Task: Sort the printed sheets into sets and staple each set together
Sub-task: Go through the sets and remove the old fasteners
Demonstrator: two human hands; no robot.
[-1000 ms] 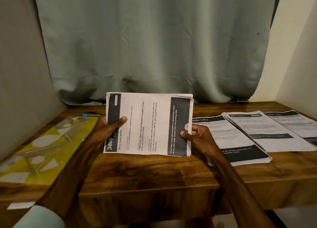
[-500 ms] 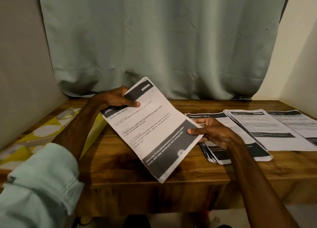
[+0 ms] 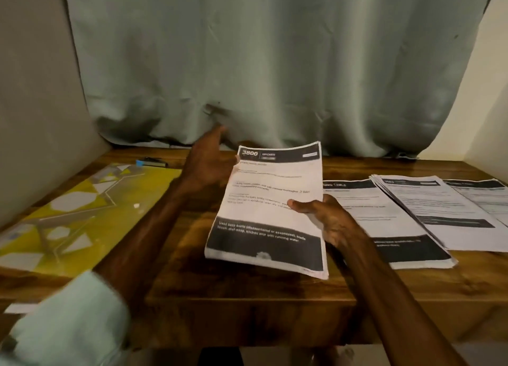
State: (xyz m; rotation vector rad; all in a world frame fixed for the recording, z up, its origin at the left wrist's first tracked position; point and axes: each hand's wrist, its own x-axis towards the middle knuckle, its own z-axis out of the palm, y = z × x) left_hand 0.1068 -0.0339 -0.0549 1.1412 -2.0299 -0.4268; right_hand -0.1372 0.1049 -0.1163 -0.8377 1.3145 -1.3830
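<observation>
A set of printed sheets (image 3: 270, 209), headed "3800" with black bands at top and bottom, hangs upright just above the wooden table (image 3: 247, 291). My right hand (image 3: 321, 217) pinches its right edge, thumb on top and fingers underneath. My left hand (image 3: 206, 162) is at the set's upper left corner with its fingers stretched toward the curtain. It seems only to touch the paper's edge. Two more piles of printed sheets (image 3: 384, 222) (image 3: 445, 211) lie on the table to the right. A small black and blue tool (image 3: 152, 162), perhaps the stapler, lies at the back left.
A yellow patterned board (image 3: 68, 217) covers the table's left part. A grey-green curtain (image 3: 275, 63) hangs along the back edge. Walls close in on the left and right. A further sheet (image 3: 489, 195) lies at the far right.
The set has turned from tilted to upright and moved right. My left hand let go of its top corner and opened. My right hand still holds the right edge.
</observation>
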